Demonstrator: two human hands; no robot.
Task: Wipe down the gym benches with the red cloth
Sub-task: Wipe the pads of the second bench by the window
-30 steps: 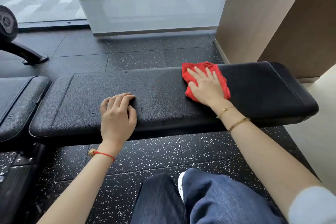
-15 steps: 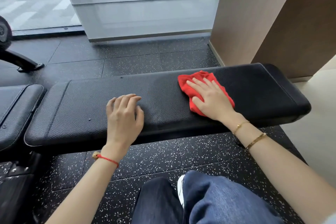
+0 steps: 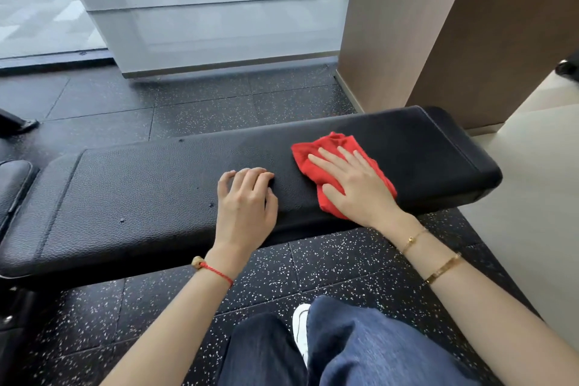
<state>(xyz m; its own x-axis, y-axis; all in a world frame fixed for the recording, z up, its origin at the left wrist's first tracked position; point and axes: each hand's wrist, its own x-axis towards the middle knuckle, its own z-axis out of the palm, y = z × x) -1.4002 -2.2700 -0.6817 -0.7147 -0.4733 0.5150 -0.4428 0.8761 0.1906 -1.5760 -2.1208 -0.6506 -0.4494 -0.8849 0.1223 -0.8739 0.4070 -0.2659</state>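
Observation:
A long black padded gym bench (image 3: 150,197) runs across the head view from left to right. On its right half lies the crumpled red cloth (image 3: 316,153). My right hand (image 3: 354,188) lies flat on the cloth with fingers spread and straight, pressing it onto the pad. My left hand (image 3: 246,207) rests on the bench just left of the cloth, its fingertips bent down onto the pad and holding nothing. The two hands are close together, a few centimetres apart.
A second black pad (image 3: 12,185) adjoins the bench at the far left. A brown wall corner (image 3: 407,41) stands behind the bench's right end. Frosted glass panels (image 3: 219,9) close the back. My jeans-clad legs (image 3: 360,351) are below, over speckled black flooring (image 3: 203,106).
My right hand has slid the red cloth leftward and toward the near edge of the bench, closing the gap to my left hand. The left hand stays planted on the pad.

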